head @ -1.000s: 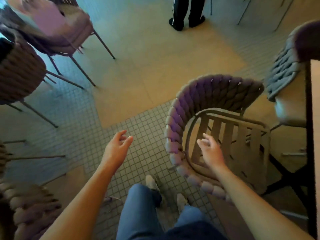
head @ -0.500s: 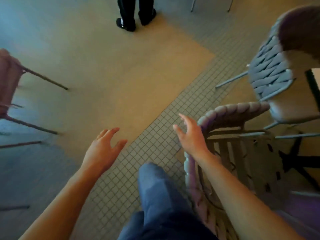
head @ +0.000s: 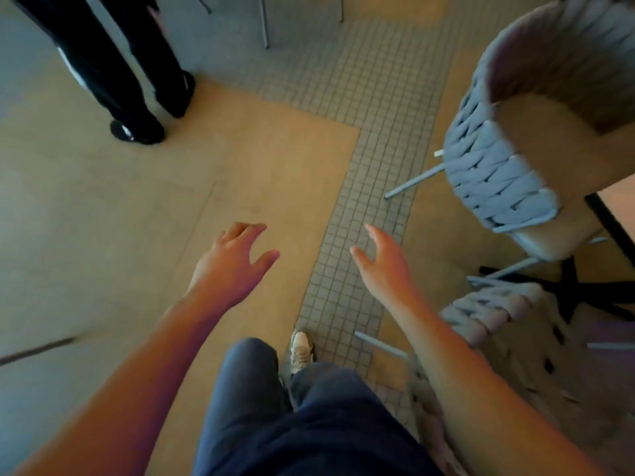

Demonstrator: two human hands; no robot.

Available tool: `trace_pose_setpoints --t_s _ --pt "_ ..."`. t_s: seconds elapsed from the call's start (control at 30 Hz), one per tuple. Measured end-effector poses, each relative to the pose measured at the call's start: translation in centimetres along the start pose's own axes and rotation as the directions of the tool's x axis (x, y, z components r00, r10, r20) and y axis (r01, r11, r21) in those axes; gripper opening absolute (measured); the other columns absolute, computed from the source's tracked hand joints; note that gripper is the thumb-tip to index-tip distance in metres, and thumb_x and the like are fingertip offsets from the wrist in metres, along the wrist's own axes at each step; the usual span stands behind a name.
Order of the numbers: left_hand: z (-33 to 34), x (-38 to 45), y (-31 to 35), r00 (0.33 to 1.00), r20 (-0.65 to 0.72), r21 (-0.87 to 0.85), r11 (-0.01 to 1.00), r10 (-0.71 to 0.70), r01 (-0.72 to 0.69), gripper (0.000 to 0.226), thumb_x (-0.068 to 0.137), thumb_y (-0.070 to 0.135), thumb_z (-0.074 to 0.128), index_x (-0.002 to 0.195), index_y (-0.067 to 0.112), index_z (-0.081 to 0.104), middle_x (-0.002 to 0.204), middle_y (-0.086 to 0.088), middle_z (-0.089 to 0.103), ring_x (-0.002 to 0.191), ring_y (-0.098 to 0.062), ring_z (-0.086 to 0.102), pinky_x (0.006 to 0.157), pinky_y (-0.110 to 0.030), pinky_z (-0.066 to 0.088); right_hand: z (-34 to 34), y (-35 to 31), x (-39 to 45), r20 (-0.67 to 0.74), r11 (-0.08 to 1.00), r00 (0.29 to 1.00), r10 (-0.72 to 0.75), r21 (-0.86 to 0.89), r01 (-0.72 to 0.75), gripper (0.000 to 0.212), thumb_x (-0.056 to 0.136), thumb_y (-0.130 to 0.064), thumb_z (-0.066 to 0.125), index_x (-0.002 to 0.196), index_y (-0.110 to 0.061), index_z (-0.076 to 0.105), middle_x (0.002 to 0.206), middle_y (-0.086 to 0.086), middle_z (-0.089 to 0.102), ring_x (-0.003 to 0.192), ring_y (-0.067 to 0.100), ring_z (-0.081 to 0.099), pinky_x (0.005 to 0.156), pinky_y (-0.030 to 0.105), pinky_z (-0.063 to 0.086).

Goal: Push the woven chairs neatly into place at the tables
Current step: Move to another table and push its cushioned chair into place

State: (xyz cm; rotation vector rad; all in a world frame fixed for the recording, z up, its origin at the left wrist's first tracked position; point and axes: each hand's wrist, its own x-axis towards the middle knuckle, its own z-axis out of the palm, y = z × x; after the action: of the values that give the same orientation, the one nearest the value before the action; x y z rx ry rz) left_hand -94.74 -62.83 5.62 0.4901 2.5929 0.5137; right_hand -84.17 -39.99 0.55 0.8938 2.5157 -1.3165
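Both of your hands are empty: your right hand (head: 386,266) is spread wide above the tiled strip of floor (head: 350,255), and your left hand (head: 233,261) is loosely open over the plain floor, touching nothing. Just beside your right forearm stands the nearer woven chair (head: 508,324), its back toward you and its seat turned toward the dark pedestal base (head: 570,290) of the worktop; it looks close in, though whether it is squarely seated you cannot tell from here. Ahead of it, the second woven chair (head: 498,173) sits against the worktop (head: 618,201) edge at an angle, legs splayed onto the tiles, so it probably wants straightening. Judged so, one chair seems about done and one remains. Farther off, a bystander's dark trousers and shoes (head: 137,130) stand well clear.
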Motion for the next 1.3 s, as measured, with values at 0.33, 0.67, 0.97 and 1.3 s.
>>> trace_pose_setpoints --t_s 0.33,0.67,0.97,1.3 --pt "-6.8 35.4 6.0 0.942 0.225 0.095 0.957 0.249 -0.275 0.057 0.088 0.044 0.060 0.137 0.017 0.050 0.138 -0.012 0.052 0.126 -0.034 0.049 0.103 -0.047 0.041 -7.7 -2.7 20.4 -0.316 0.924 0.869 0.382 0.113 -0.365 0.061 0.092 -0.040 0.054 0.146 -0.022 0.034 0.150 0.003 0.041 0.137 0.020 0.040 0.107 0.037 0.035" --pt "-8.1 57.9 31.7 0.653 0.461 0.167 0.664 0.601 -0.729 0.059 0.090 0.050 0.052 0.141 0.023 0.043 0.144 -0.006 0.047 0.132 -0.029 0.044 0.103 -0.049 0.041 -15.9 -1.6 31.1 -0.503 0.584 0.296 0.812 0.708 -0.397 0.064 0.092 -0.020 0.055 0.149 -0.015 0.027 0.150 0.011 0.037 0.131 0.027 0.044 0.094 0.032 0.039" --pt "-0.5 67.9 53.2 0.401 0.622 0.090 0.447 0.673 -0.890 0.057 0.089 0.043 0.058 0.139 0.017 0.048 0.138 -0.013 0.051 0.129 -0.032 0.047 0.105 -0.045 0.040 -23.2 4.4 38.7 -0.226 0.212 -0.315 0.922 0.974 -0.079 0.066 0.086 -0.019 0.061 0.142 -0.007 0.029 0.139 0.023 0.038 0.116 0.040 0.048 0.084 0.039 0.040" --pt "12.8 72.5 77.3 0.122 0.774 0.097 0.075 0.622 -0.992 0.061 0.088 0.031 0.058 0.143 0.016 0.039 0.139 -0.015 0.044 0.120 -0.042 0.052 0.097 -0.048 0.046 -27.2 9.3 39.8 0.193 -0.185 -0.513 0.836 0.980 0.067 0.071 0.081 -0.021 0.062 0.142 -0.022 0.027 0.130 0.022 0.045 0.093 0.042 0.056 0.077 0.049 0.049"
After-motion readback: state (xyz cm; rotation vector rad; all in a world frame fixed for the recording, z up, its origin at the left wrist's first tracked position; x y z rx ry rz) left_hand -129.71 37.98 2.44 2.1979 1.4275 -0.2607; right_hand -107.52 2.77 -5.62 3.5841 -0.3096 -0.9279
